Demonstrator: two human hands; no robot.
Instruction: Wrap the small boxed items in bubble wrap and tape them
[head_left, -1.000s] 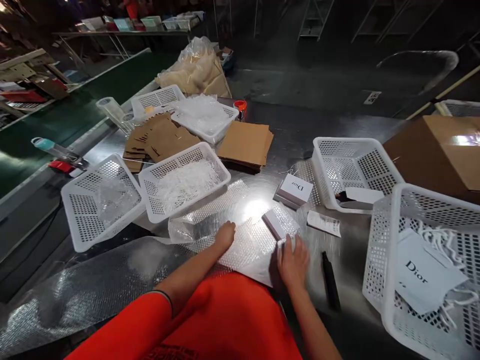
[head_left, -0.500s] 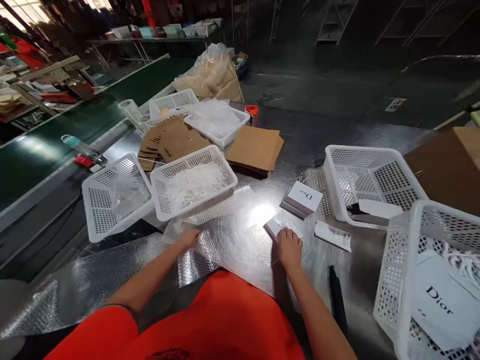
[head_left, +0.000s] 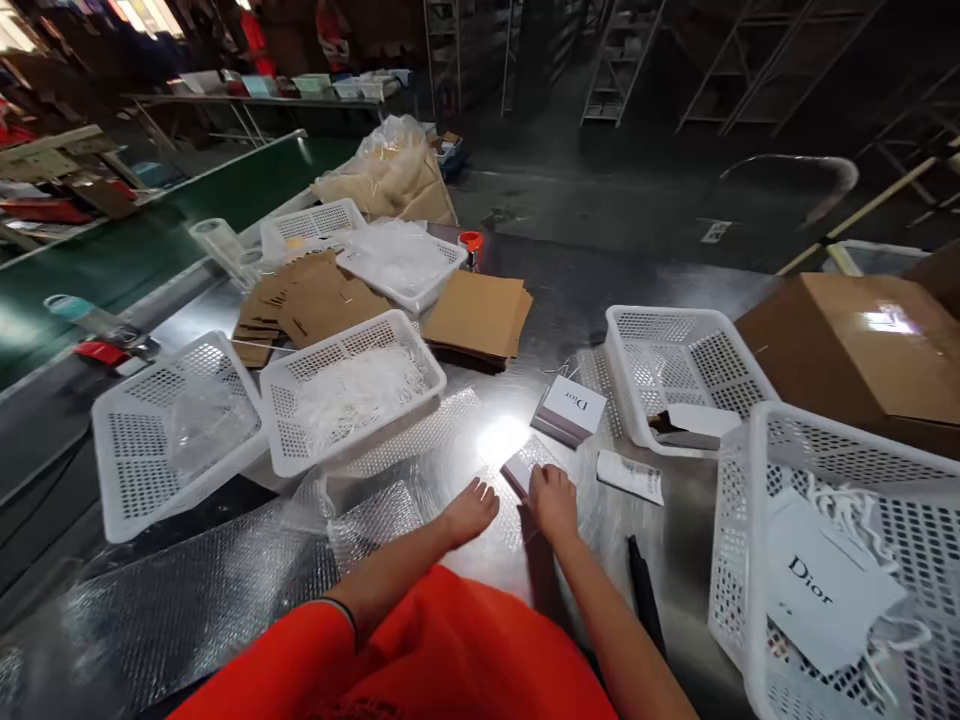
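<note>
Left hand (head_left: 471, 512) is half open over the metal table (head_left: 442, 465), fingers loosely bent, nothing visible in it; I cannot tell whether its fingertips touch the metal. Right hand (head_left: 553, 503) is curled over the near right end of the small box (head_left: 519, 474), but whether it grips or only presses cannot be told. This box lies flat between the hands, with a greyish-mauve side and a paler top, bubble film over part of it; the right hand hides the rest.

At far left are a tape dispenser (head_left: 101, 352) and a basket of clear plastic (head_left: 135, 470). Bubble wrap (head_left: 202, 580) spreads below it, reaching under the left forearm, with its crumpled edge crowding that side. Next come a basket of white shreds (head_left: 271, 382), folded cardboard (head_left: 315, 300) behind it, then a card stack (head_left: 480, 305).

Just beyond the small box sits a white-topped Dior box (head_left: 574, 402), upside down to the viewer, close to the right hand. To its right are a printed slip (head_left: 630, 477), a black tool (head_left: 645, 595) beside the right forearm, a basket (head_left: 622, 385) holding a white-and-dark item, a basket with a Dior pouch (head_left: 825, 580), and a brown carton (head_left: 862, 345).
</note>
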